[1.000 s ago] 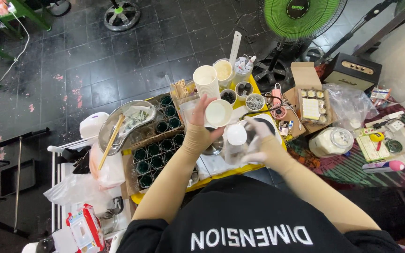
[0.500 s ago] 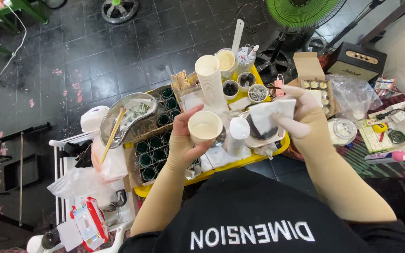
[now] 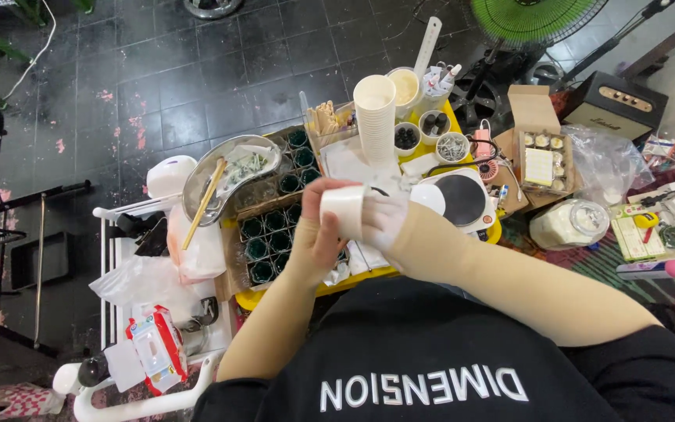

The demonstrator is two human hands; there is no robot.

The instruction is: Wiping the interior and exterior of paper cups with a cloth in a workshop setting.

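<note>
Wide view first: a crowded bench with a yellow tray [image 3: 462, 234] carries the whole set-up, and the black tiled floor [image 3: 158, 94] spreads out far and left. On the left half of the tray sits a rack of dark green jars [image 3: 271, 234], all looking unfilled from here, with a metal bowl [image 3: 232, 176] and a wooden stick just beyond it. Right of centre there's a round black hotplate [image 3: 462, 199], nothing standing on it. Far side, a tall stack of paper cups [image 3: 374, 117] stands upright, small bowls beside it. Now the action, near centre: the left hand [image 3: 318, 238] has its grip wrapped round a single white paper cup [image 3: 345, 209], tilted on its side above the tray. The right hand [image 3: 388, 223] is pressed against the cup's open end; whether its fingers pinch the rim or reach inside, I cannot tell. So one cup is off the stack and in hand, and by the look of it filling hasn't begun.
</note>
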